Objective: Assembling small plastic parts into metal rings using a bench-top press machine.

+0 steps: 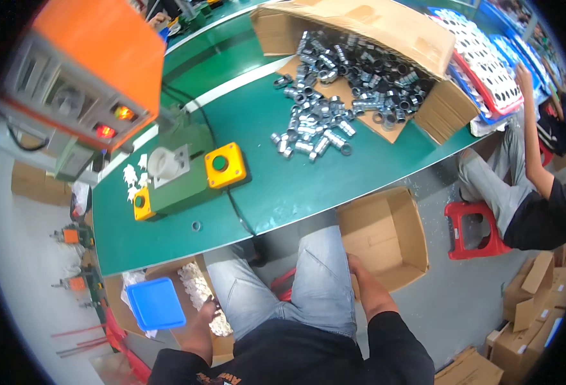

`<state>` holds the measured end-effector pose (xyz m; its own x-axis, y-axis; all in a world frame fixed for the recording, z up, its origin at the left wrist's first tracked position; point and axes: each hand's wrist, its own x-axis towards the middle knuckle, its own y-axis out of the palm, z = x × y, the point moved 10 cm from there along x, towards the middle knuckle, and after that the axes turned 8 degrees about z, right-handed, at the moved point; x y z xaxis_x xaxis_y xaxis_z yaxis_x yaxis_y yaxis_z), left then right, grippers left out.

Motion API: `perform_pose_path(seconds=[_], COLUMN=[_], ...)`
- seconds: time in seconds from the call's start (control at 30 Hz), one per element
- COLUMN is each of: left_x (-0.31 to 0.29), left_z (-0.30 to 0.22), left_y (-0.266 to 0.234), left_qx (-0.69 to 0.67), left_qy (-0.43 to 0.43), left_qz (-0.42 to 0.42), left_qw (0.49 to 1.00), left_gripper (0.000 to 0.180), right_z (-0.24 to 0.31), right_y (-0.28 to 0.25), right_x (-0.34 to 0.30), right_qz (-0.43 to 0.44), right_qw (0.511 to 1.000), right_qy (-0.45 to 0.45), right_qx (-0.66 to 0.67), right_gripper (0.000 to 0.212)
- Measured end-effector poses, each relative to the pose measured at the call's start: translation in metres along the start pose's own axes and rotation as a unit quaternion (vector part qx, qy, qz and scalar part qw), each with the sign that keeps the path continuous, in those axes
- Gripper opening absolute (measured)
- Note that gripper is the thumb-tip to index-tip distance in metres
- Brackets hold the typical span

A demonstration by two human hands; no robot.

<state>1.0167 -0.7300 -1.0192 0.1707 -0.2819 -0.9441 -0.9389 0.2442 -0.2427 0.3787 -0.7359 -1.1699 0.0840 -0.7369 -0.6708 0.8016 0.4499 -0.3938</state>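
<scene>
My left hand (207,314) is low at my left side, beside a carton (224,350) with a heap of small white parts (196,289) in it. Its fingertips look dark and reach the edge of the heap; whether they grip a part cannot be made out. Beside my right thigh hangs my right hand (355,264), at the near left edge of an open cardboard box (379,234) on the floor. Its fingers are mostly hidden. On the green table (276,192), a single metal ring (196,226) lies near the front edge.
An orange-topped press (97,70) stands at the left, with yellow button boxes (225,165) on its green base. Metal tube fittings (315,122) spill from a tipped carton (360,25). A blue lid (156,303) lies at lower left. Another person sits at right on a red stool (475,231).
</scene>
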Motion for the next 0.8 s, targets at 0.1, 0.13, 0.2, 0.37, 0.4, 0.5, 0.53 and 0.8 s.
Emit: perform_pose_path(seconds=[0.1,0.13,0.2,0.37,0.4,0.5,0.53,0.8], left_x=[0.022,0.015,0.029,0.036,-0.001,0.048,0.055,0.032], left_z=[0.016,-0.011,0.02,-0.005,-0.037,0.056,0.064,0.057], left_y=[-0.018,0.001,-0.023,0.019,0.037,0.027,0.033,0.046], left_qx=[-0.029,0.071,0.065,-0.096,-0.126,-0.138,-0.137,-0.12], left_qy=[0.047,0.064,0.144,0.254,0.245,0.171,0.182,0.18], left_qz=[-0.026,-0.045,-0.068,-0.118,-0.106,-0.158,-0.155,-0.141], left_qw=[0.998,0.994,0.985,0.955,0.955,0.963,0.961,0.966], left_gripper=[0.075,0.074,0.063,0.046,0.045,0.045,0.046,0.053], right_z=[-0.004,-0.022,-0.001,-0.006,-0.012,0.087,0.066,0.14], right_y=[0.018,0.025,0.074,0.006,-0.032,-0.081,-0.09,-0.217], right_x=[0.004,-0.015,-0.071,-0.095,-0.091,-0.105,-0.103,-0.116], right_qz=[0.018,-0.005,0.038,0.064,0.044,0.079,0.064,-0.038], right_qw=[0.911,0.905,0.895,0.896,0.896,0.994,0.998,0.999], right_qy=[0.027,0.035,0.037,0.037,0.037,-0.077,-0.013,-0.019], right_qx=[0.41,0.423,0.442,0.437,0.441,0.012,0.027,-0.025], right_gripper=[0.056,0.056,0.055,0.054,0.053,0.049,0.042,0.015])
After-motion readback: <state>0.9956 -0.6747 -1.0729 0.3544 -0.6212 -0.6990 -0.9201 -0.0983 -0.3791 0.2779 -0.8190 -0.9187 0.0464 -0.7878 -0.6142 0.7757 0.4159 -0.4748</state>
